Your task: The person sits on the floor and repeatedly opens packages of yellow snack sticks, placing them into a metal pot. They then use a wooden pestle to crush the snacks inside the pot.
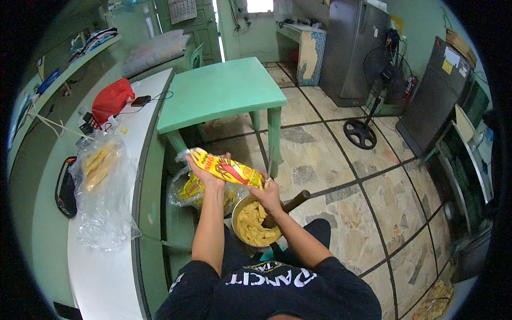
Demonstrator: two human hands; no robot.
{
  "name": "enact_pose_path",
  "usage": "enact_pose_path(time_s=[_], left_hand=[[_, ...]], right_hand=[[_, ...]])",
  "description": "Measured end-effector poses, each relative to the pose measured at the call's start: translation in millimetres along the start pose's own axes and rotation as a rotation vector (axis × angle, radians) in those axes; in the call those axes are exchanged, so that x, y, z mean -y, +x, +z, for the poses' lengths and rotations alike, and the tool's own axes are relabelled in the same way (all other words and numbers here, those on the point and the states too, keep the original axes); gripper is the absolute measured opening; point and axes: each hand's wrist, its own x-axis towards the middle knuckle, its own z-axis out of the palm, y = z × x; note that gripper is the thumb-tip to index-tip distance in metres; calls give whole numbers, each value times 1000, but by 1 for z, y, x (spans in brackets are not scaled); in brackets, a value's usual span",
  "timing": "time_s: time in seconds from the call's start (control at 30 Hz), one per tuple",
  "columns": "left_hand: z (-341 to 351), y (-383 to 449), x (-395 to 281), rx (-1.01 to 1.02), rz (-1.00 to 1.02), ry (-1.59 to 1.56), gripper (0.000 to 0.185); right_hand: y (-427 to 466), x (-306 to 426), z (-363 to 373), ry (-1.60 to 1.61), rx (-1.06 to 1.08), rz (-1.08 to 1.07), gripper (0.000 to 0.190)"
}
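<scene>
My left hand [207, 172] supports the far end of a yellow printed plastic pack [230, 169], which lies tilted across both hands. At its lower right end my right hand [269, 196] grips the pack. A thin metal blade [269, 170], apparently a knife's, points up from the right hand; its handle is hidden. Just below the hands, between my knees, a metal pot [235, 226] holds yellow chunks [254, 224]. A thick dark wooden stick [296, 201] leans in the pot, partly behind my right wrist.
Left of the pot sits a clear plastic bag [176, 192] with more yellow packs. A white counter [104, 276] on the left bears another clear bag [104, 224] and a red bag [110, 100]. Ahead stands a green plastic table [224, 92]. A stand fan [360, 134] stands farther right.
</scene>
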Motion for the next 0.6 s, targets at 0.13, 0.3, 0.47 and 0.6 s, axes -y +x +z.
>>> enact_pose_path(time_s=[0.13,0.3,0.47,0.6], left_hand=[[-23,22,11,-11,-41,-47,73],[-73,34,-31,-405,-187,82,78],[-49,13,-40,513,-402,1041,88],[-23,-37,12,714,-972,387,87]], right_hand=[[-1,-1,5,-137,-34,-165,56],[22,60,-53,-248,280,0,56],[68,124,-75,-386,827,133,50],[94,116,-42,-405,863,73,48]])
